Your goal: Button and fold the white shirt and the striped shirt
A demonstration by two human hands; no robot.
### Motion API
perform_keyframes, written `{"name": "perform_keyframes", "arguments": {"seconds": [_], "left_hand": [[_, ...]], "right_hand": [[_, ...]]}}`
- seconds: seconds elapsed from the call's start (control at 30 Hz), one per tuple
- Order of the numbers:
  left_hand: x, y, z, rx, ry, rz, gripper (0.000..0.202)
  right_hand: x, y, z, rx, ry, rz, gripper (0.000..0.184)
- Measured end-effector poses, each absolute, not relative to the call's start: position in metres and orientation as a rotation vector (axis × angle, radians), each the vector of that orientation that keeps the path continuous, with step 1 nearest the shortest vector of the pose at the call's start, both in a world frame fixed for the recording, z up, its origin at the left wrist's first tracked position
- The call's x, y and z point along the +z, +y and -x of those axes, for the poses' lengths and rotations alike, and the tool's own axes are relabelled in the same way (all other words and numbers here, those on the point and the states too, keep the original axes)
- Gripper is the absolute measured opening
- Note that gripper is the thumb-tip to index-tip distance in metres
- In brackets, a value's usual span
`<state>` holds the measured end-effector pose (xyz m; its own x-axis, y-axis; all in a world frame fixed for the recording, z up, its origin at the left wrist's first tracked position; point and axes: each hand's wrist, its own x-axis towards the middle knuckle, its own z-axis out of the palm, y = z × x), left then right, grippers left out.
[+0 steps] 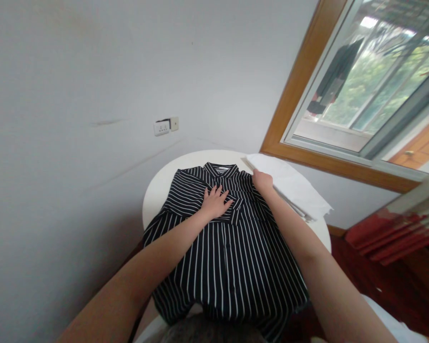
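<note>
A black shirt with thin white stripes lies spread front-up on a round white table, collar toward the wall. My left hand rests flat on the shirt's chest with its fingers spread, holding nothing. Over at the shirt's right shoulder, my right hand is closed on the fabric near the table's far side. Its fingertips are hidden by the cloth.
A stack of folded white cloth lies on the table's right side beside my right hand. A wall socket sits on the grey wall behind. A wood-framed window is at right, red fabric below it.
</note>
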<state>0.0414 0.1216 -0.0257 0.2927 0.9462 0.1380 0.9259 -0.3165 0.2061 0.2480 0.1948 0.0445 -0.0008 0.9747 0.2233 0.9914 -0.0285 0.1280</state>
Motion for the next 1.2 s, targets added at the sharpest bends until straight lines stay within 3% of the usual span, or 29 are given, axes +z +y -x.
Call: {"name": "perform_keyframes", "arguments": {"seconds": [0.23,0.53,0.73,1.2], "left_hand": [[-0.022,0.119,-0.039,0.346,1.788,-2.482,0.070],[-0.026,0.122,-0.041,0.379,1.768,-2.480,0.071],[-0.026,0.122,-0.040,0.387,1.757,-2.470,0.072],[-0.027,0.120,-0.038,0.427,1.775,-2.455,0.070]], "right_hand": [[0.024,0.195,-0.211,-0.318,-2.221,2.089,0.032],[0.045,0.195,-0.288,-0.217,-2.116,2.188,0.039],[0.026,0.219,-0.286,-0.101,-2.039,2.304,0.049],[0.023,0.241,-0.291,-0.508,-2.055,2.251,0.033]]}}
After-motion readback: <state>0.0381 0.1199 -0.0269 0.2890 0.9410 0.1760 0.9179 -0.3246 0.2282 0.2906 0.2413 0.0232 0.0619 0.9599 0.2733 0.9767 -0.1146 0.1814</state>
